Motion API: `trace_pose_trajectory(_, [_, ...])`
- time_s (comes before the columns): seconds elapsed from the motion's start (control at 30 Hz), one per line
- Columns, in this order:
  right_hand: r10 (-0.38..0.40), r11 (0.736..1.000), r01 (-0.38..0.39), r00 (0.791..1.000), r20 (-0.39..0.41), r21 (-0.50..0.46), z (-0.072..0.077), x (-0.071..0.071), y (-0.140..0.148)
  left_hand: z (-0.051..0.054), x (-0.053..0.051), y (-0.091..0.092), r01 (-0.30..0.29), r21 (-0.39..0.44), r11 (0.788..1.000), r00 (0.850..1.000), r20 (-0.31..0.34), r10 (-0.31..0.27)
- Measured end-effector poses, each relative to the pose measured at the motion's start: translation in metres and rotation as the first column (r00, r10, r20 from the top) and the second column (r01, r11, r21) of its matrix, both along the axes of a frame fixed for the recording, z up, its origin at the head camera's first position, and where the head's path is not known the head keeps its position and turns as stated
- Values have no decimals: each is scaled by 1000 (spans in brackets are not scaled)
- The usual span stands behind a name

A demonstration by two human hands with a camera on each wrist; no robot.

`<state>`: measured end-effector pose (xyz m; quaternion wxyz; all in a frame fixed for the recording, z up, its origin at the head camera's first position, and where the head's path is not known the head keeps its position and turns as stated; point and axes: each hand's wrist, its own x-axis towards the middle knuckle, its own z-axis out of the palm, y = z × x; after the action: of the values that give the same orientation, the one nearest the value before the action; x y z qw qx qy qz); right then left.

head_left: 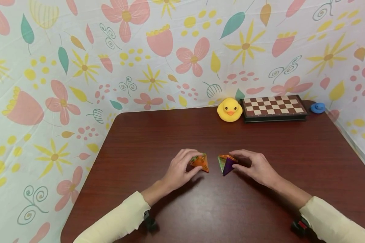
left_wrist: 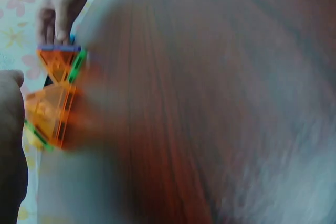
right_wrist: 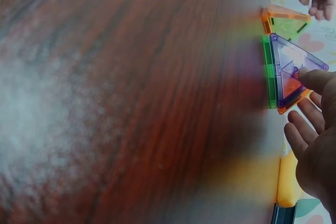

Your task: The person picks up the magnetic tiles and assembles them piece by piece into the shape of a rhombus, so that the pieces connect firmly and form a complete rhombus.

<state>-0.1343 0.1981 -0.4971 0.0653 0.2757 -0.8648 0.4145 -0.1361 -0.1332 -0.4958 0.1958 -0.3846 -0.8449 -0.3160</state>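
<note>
Just above the brown table, my left hand (head_left: 179, 168) pinches a small pyramid of magnetic tiles (head_left: 199, 162), orange with a green-edged side. Across a narrow gap, my right hand (head_left: 257, 167) holds a second magnetic-tile pyramid (head_left: 227, 164) between thumb and fingers. Its purple triangle (right_wrist: 291, 69) faces the right wrist camera, with a green edge beside it and orange behind. In the left wrist view the orange pyramid (left_wrist: 50, 114) overlaps the other one, though the head view shows them apart.
A yellow rubber duck (head_left: 229, 110) sits at the table's back edge beside a checkered board-game box (head_left: 273, 108). A small blue duck (head_left: 318, 108) is right of the box. A flowered cloth (head_left: 158, 67) hangs behind the table (head_left: 146, 135).
</note>
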Motion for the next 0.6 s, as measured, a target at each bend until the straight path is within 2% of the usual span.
trace_pose_trajectory(0.2, [-22,999,21,1000,15,27,0,-1,0,-8,-12,-9,-2,-8,1000,999,45,2])
trace_pose_trajectory(0.33, [-26,999,26,1000,17,47,0,-1,-1,-15,-18,-11,-4,-24,1000,994,110,6])
trace_pose_trajectory(0.5, [-22,998,21,1000,11,65,-1,-1,-1,-22,-20,-12,25,-54,998,971,238,-11])
trace_pose_trajectory(0.6, [-27,998,26,999,19,65,-1,-2,-2,-24,-22,-12,32,-62,998,960,279,-14])
